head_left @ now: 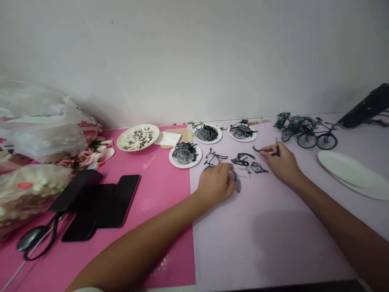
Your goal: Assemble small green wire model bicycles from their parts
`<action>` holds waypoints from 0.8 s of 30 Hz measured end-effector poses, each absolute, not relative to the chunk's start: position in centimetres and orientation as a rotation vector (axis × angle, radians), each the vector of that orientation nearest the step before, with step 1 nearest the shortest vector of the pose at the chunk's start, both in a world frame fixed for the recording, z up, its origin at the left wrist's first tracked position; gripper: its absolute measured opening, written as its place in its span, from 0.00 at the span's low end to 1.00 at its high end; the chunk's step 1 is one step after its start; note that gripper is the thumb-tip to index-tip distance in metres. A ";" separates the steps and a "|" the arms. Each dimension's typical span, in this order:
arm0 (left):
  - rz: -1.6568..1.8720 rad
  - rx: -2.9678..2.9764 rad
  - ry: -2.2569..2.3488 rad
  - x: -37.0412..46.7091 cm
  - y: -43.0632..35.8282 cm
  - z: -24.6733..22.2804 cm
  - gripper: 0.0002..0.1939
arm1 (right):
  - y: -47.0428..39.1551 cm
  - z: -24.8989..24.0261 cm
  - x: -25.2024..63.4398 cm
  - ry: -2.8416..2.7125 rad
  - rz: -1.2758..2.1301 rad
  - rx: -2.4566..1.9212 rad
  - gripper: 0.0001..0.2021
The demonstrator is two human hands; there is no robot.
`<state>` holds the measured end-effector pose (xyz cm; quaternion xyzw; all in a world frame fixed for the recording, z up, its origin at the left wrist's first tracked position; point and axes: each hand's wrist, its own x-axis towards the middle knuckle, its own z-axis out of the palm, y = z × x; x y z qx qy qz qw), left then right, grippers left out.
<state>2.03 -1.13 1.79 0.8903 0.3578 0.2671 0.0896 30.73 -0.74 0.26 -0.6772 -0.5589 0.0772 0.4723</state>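
My right hand [281, 161] pinches a small dark curved bicycle part [257, 149] between thumb and finger. A thin dark stick [277, 142] pokes up from the same hand. My left hand [216, 182] rests low over the table, its fingers curled down; a small wheel [233, 174] and a grey piece [238, 185] peek out beside them, and what they grip is hidden. Just beyond lies a miniature bicycle frame [216, 155], partly covered by this hand. Between the hands lie a dark green chain-guard piece [240, 160], a curved fender [246, 155] and an oval dark part [258, 167].
White plates of black parts [185, 165] stand behind, near a bowl of small bits [121, 147]. Assembled miniature bicycles [316, 136] and stacked white plates [349, 168] are at right. Black phones [120, 202], a black box [75, 188] and plastic bags [45, 129] occupy the left.
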 end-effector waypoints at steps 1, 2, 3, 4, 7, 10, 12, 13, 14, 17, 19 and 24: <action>0.832 2.601 1.165 1.9 -0.8 2.2 0.16 | -0.8 0.3 30.6 -1.350 0.182 -1.637 0.22; 0.864 2.589 1.243 1.8 -0.4 2.4 0.16 | -0.8 0.4 30.4 -1.340 0.176 -1.616 0.22; 0.886 2.608 1.301 1.6 0.0 2.6 0.15 | -0.8 0.4 30.3 -1.335 0.172 -1.597 0.22; 0.896 2.629 1.366 1.4 0.5 2.5 0.16 | -0.8 0.4 30.2 -1.335 0.173 -1.580 0.23; 0.836 2.644 1.470 1.0 1.5 2.0 0.18 | -0.9 0.3 29.7 -1.345 0.187 -1.540 0.24; 0.781 2.638 1.489 0.9 2.0 1.3 0.21 | -0.9 0.2 29.4 -1.344 0.203 -1.540 0.24; 0.756 2.628 1.516 0.9 2.1 1.1 0.24 | -1.0 0.3 29.2 -1.335 0.203 -1.556 0.24; 0.745 2.625 1.531 0.9 2.1 1.0 0.25 | -1.0 0.3 29.2 -1.330 0.196 -1.561 0.23; 0.735 2.624 1.543 0.9 2.1 1.0 0.26 | -1.0 0.3 29.1 -1.324 0.182 -1.561 0.23; 0.704 2.621 1.551 1.0 2.0 1.1 0.30 | -1.0 0.4 29.1 -1.313 0.129 -1.542 0.22; 0.678 2.611 1.550 1.0 2.0 1.1 0.31 | -1.0 0.4 29.2 -1.316 0.103 -1.532 0.22; 0.651 2.608 1.503 1.0 2.0 1.1 0.26 | -0.9 0.3 29.3 -1.239 0.052 -1.533 0.19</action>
